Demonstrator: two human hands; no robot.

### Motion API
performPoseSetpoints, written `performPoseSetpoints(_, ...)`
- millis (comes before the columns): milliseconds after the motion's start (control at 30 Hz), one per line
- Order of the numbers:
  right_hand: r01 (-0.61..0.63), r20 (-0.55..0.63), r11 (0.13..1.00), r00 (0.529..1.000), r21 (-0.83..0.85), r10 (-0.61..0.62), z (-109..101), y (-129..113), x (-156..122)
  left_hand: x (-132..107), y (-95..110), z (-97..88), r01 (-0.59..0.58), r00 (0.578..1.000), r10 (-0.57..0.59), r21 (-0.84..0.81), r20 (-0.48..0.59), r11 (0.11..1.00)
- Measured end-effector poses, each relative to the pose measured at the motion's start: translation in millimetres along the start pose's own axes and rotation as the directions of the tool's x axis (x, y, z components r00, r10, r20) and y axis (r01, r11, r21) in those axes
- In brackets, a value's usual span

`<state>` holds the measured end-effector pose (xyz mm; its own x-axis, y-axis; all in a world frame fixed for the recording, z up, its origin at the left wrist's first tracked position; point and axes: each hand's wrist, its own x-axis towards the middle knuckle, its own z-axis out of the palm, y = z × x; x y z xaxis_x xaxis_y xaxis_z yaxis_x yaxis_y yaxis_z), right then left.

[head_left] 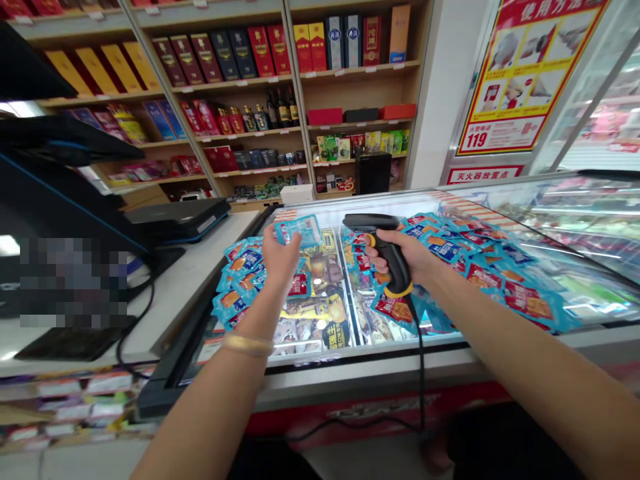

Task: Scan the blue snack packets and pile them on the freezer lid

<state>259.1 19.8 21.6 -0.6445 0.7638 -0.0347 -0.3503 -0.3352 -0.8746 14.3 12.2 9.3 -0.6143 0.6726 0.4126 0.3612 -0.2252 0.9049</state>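
Observation:
Between the thumb and fingers of my left hand (283, 253) is a blue snack packet (306, 232), its printed label side turned up. My right hand (407, 253) is wrapped round the handle of a black and yellow barcode scanner (395, 263), whose head points left toward the packet. A black cable (421, 360) hangs from the scanner's handle. Under my left hand lies a pile of blue snack packets (240, 277) on the glass top of a chest freezer (345, 287). Another, larger pile of the same packets (500, 267) spreads out beneath and to the right of the scanner.
On the left a counter (200, 260) carries a black checkout terminal (60, 200) and a flat black device (180, 217). Shelves (240, 83) with boxes and bottles line the back. A red and yellow sign (533, 73) hangs at the right. A cable loops below the freezer's front edge.

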Motion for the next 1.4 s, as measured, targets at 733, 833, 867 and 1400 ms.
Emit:
performPoseSetpoints(733, -0.189, 0.159, 0.976, 0.972, 0.112, 0.170, 61, 55, 49, 3, -16, -72.5, -0.128, 0.989, 0.137, 0.746, 0.050, 0.654)
performPoseSetpoints(833, -0.153, 0.146, 0.980, 0.980, 0.126, 0.134, 48, 36, 38, -3, -8, -49.3, -0.267, 0.963, 0.228, 0.668, 0.147, 0.694)
performPoseSetpoints(867, -0.136, 0.127, 0.983, 0.985, 0.124, 0.120, 41, 28, 34, -6, -6, -38.4, -0.327, 0.945, 0.264, 0.626, 0.195, 0.708)
performPoseSetpoints(1400, 0.102, -0.163, 0.985, 0.984, 0.141, -0.078, -77, -21, -28, -83, -4, 90.5, -0.751, 0.382, 0.259, 0.134, 0.887, 0.647)
